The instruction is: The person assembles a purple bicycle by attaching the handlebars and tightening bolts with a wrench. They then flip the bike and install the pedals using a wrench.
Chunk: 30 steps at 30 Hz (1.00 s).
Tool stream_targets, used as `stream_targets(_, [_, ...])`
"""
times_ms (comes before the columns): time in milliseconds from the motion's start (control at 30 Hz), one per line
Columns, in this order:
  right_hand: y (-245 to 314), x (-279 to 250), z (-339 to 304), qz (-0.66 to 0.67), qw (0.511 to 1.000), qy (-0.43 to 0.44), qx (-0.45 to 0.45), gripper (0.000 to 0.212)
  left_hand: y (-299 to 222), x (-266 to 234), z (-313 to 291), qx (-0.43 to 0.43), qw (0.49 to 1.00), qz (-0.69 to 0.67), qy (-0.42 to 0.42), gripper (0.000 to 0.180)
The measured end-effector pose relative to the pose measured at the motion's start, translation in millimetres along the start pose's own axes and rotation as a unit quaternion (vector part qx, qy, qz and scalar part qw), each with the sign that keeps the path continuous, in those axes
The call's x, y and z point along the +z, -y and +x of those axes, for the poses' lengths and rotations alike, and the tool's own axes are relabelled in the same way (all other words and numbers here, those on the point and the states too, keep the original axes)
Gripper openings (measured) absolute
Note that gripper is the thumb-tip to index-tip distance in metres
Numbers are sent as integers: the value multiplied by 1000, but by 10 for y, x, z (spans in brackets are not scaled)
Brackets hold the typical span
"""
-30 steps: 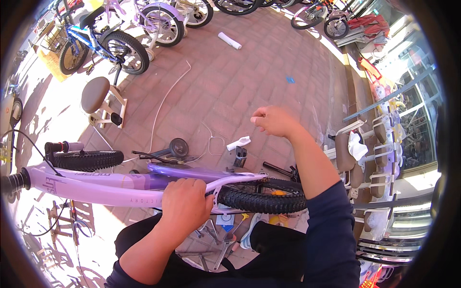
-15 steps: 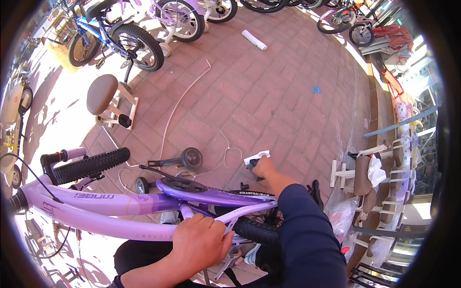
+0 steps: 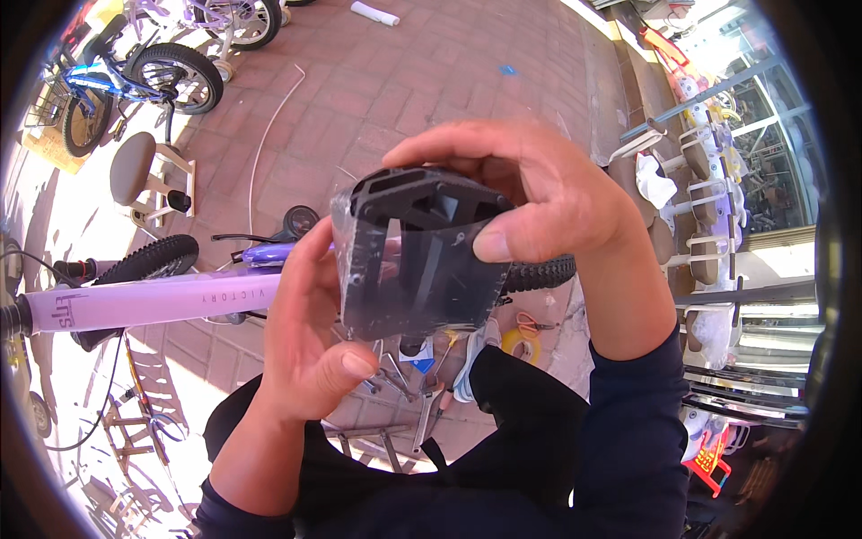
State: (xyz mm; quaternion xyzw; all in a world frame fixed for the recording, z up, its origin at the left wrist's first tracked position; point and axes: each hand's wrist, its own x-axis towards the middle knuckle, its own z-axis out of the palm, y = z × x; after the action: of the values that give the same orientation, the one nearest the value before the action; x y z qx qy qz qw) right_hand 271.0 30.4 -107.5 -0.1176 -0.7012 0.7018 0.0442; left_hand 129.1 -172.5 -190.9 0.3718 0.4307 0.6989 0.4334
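A black bicycle pedal pack (image 3: 422,269) in clear plastic film is held up close, in front of the bike. My right hand (image 3: 548,207) grips its upper right, thumb on the front face and fingers over the top. Along the pack's left edge is my left hand (image 3: 310,332), its fingers partly hidden behind the film and its thumb at the lower corner. Beneath lies a light purple bicycle frame (image 3: 162,301) on its side, its middle covered by the pack and my hands. The rear tyre (image 3: 543,272) shows to the right of the pack.
Wrenches (image 3: 426,413) and a yellow tape roll (image 3: 519,344) lie on the paving near my legs. A brown-seated stool (image 3: 135,166) and a blue bicycle (image 3: 126,81) stand at far left. Several padded seats (image 3: 660,234) line the right side. A white roll (image 3: 374,13) lies far off.
My right hand has lifted the pedal pack from the ground beyond the frame to close in front of me. My left hand has left the frame and come to the pack. The view has shifted.
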Motion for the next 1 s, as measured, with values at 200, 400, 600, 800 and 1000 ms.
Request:
stream_targets(200, [-498, 724, -616, -38, 996, -75, 38, 85, -85, -175, -492, -172, 985, -21, 19, 54])
stream_targets(400, [-2175, 954, -1245, 96, 929, 24, 356, 57, -439, -403, -747, -53, 995, -27, -78, 56])
stream_targets(600, [-4676, 2012, -1791, -362, 813, 157, 429, 42, -394, -709, -815, 25, 985, -50, -163, 60])
stream_targets(800, [-5279, 3038, -1917, -350, 832, -80, 423, 23, -305, -827, -860, -5, 981, -65, -182, 62])
stream_targets(1000, [-5113, 3115, -1620, -341, 803, -164, 461, 20, -391, -551, -662, -75, 986, 21, -150, 82])
